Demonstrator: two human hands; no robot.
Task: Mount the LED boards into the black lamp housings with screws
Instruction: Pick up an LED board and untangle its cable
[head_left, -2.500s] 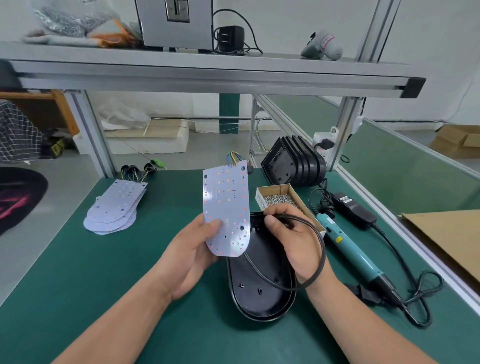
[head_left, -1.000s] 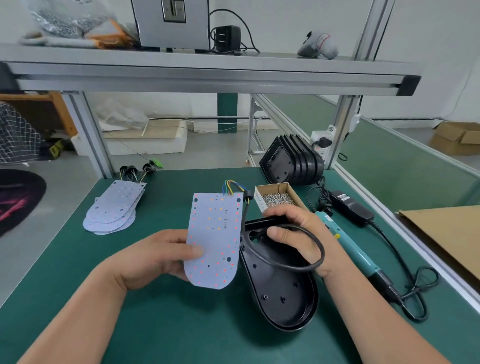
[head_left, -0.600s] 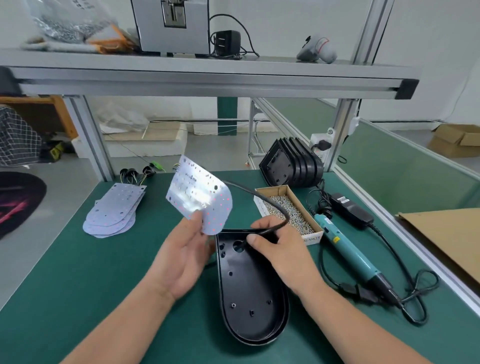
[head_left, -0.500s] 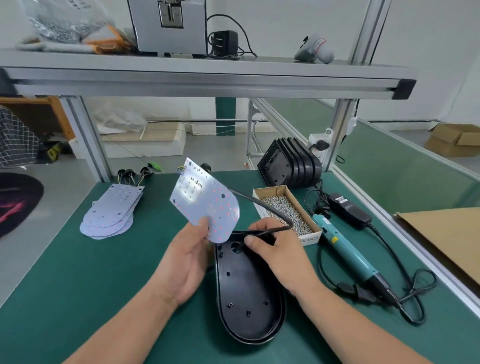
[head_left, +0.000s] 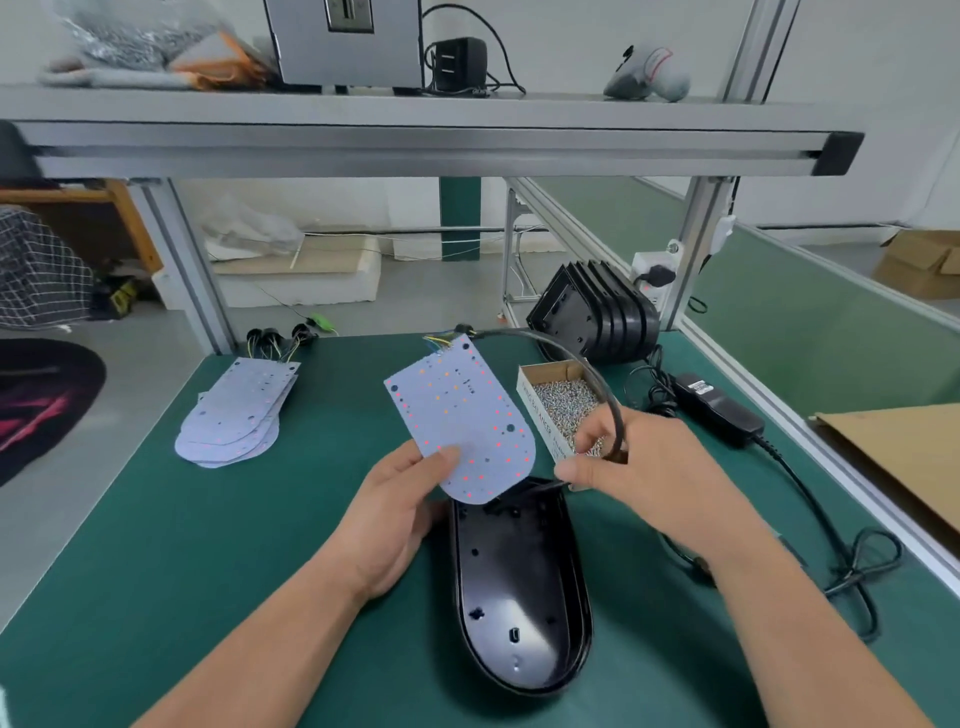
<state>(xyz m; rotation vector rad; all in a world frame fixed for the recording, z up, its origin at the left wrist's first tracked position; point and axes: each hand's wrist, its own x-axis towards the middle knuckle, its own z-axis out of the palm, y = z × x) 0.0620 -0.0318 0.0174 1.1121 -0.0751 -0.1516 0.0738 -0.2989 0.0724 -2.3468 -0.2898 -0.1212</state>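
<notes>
Black cable (head_left: 597, 382) was what moved. Half a second back your right hand (head_left: 641, 467) pinched it at the far rim of the lamp housing (head_left: 519, 587). At this point that hand was higher, over the near corner of the screw box (head_left: 558, 402). Its fingers curled round the cable, which arced up and back to the far end of the LED board (head_left: 462, 426).

Your left hand (head_left: 397, 514) gripped the board by its near-left edge, thumb on the face. It had swung the straight end from far-left round toward far, more in line with the housing, and the rounded end sat just over the housing's far end.

Housing lay open side up on the bench (head_left: 208, 571), near centre, no board in it. Couldn't tell if the cable ran through the housing's hole.

My read: slack taken up, board about ready to seat, no screws in yet.
</notes>
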